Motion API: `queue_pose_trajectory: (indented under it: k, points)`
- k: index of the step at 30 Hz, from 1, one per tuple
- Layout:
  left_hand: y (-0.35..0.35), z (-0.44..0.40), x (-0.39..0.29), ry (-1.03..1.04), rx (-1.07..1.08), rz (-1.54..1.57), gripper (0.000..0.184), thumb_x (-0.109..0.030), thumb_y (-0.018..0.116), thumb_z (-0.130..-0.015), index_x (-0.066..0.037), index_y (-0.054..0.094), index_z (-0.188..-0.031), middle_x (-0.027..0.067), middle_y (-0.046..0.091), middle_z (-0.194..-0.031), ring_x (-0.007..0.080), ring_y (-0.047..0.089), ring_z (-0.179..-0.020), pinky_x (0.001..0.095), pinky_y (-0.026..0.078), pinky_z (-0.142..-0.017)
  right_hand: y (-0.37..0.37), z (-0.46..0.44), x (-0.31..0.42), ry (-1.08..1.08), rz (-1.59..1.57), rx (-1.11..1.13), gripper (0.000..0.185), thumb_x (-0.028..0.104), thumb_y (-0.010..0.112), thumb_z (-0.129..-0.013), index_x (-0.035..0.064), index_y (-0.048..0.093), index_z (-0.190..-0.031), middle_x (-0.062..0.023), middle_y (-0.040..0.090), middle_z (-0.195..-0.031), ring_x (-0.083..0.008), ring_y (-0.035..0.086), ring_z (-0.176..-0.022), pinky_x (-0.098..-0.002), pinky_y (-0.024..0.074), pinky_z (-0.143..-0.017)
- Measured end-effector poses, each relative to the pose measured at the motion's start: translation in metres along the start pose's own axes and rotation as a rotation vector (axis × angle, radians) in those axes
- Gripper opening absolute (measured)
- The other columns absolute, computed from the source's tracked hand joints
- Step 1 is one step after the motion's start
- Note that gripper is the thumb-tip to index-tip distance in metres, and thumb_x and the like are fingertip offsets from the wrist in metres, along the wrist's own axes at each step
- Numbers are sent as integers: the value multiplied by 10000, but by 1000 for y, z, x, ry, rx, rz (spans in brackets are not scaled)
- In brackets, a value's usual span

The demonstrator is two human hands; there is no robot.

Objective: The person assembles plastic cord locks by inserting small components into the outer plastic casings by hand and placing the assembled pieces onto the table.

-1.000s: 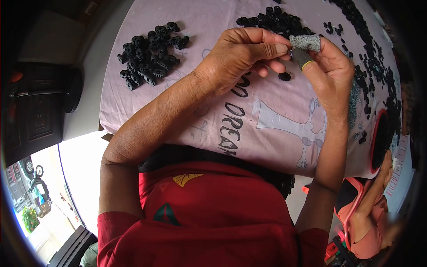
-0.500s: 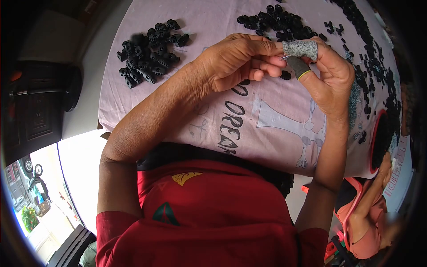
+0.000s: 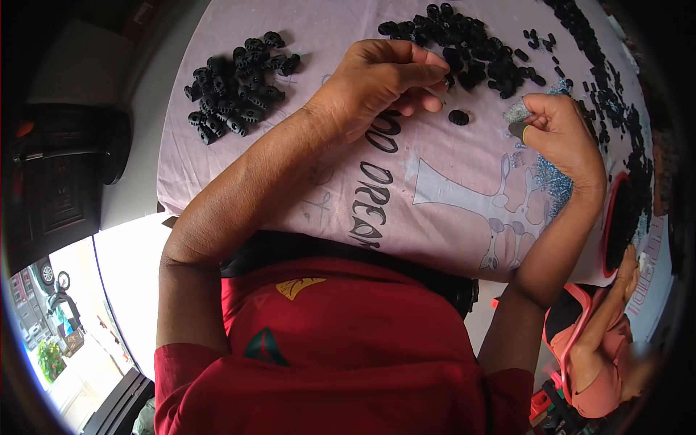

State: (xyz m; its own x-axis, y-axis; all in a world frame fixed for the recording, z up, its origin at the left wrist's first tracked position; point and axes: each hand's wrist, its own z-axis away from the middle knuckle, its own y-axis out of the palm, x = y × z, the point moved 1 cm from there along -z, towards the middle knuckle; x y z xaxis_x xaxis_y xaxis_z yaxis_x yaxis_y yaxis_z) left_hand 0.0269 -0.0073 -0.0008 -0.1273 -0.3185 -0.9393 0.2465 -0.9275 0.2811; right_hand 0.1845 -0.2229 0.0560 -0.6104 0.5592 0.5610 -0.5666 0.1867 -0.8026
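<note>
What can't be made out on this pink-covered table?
In the head view:
- Anything pinched in the left hand: hidden by its fingers.
- Anything in the grey-capped right hand: too small.
- Long band of small black pieces: cut off by top edge.
- Pieces inside the red-rimmed tray: blurred.

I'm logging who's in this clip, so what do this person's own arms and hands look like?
Short red sleeves. The left hand is bare; the right hand wears a speckled light grey finger cover and a dark grey thumb cover with a yellow rim.
</note>
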Motion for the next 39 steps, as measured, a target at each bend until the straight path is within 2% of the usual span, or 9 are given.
queue_pose_trajectory:
  k: [5,11,22,28,31,33,35,36,39]
  points:
    - [-1,-2,1,-16,12,38,196,-155,664,-956,-4,660,-1080,77,711,-950,101,691,-769,185,490,-603,2,-6,-7,-40,-13,-76,55,-62,598,-749,-23,559,-748,39,494,-648,4,430,-617,-202,367,-517]
    - [1,-1,1,-17,47,94,204,-161,658,-961,-1,643,-1087,72,702,-920,104,689,-796,186,493,-618,43,-9,43,-352,-240,-286,75,-64,653,-775,-12,606,-801,37,590,-687,12,482,-629,-191,416,-529]
    - [4,1,1,46,6,88,183,-166,680,-949,-23,672,-1062,40,699,-886,91,682,-754,189,479,-599,63,-24,36,-354,-369,-391,84,-17,668,-783,5,590,-759,21,582,-636,-8,493,-595,-210,417,-511]
    - [0,0,-8,48,-4,-126,259,-282,645,-981,-50,684,-1088,43,721,-944,98,690,-789,194,490,-627,57,-20,41,-355,-379,-412,74,-8,654,-775,-7,582,-754,13,585,-634,-12,498,-590,-217,421,-514]
    - [-12,-2,-11,255,-126,-299,318,-340,625,-990,-53,684,-1114,45,729,-981,104,696,-823,194,493,-647,40,-14,35,-284,-291,-298,101,-12,639,-755,-9,544,-720,14,554,-611,-12,459,-579,-228,399,-507]
    - [-27,-13,-9,265,-153,-294,273,-302,608,-993,-66,694,-1097,74,731,-982,208,696,-848,314,517,-715,25,-9,21,-163,-138,-69,130,-9,633,-738,-8,511,-693,8,523,-588,-14,428,-574,-239,380,-500]
    - [-38,-21,-8,276,-176,-290,234,-265,591,-995,-79,704,-1080,103,734,-983,312,696,-873,434,541,-782,29,-11,19,-133,-79,-58,181,6,636,-713,-10,460,-676,-11,466,-556,-23,396,-569,-261,360,-491]
    - [-32,-17,-13,203,-215,-333,199,-206,595,-993,-39,694,-1039,111,725,-975,247,688,-850,377,539,-764,33,-12,25,-135,-66,-43,184,10,638,-712,-13,458,-679,-17,459,-552,-26,398,-567,-266,361,-490]
    - [-32,-15,-2,493,-196,-713,224,-189,649,-965,-4,706,-1077,60,727,-974,122,685,-814,240,545,-755,51,-16,35,-241,-104,-86,173,8,634,-728,-18,463,-717,-33,457,-564,-40,411,-564,-271,365,-496]
